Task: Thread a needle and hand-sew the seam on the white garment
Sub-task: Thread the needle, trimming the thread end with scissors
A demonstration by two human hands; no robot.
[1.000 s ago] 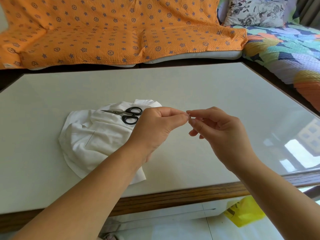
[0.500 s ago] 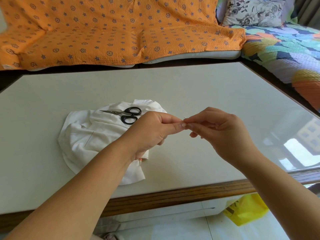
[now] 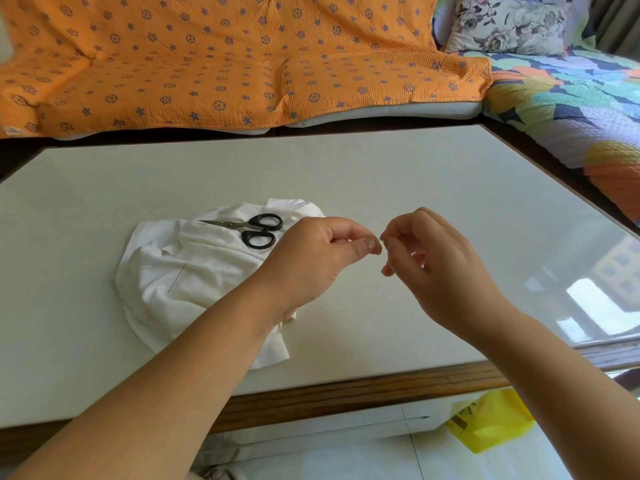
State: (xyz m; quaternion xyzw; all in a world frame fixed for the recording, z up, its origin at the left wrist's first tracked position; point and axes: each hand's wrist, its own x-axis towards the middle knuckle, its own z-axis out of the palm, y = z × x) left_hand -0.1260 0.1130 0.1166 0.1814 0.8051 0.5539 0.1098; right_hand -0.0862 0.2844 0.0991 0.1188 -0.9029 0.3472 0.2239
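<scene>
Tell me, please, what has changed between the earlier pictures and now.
The fingertips of the left hand and right hand met half a second ago; they have since drawn slightly apart, leaving a narrow gap. Both pinch as before; what they hold is too fine to see. The scissors lie unmoved on the white garment.
</scene>
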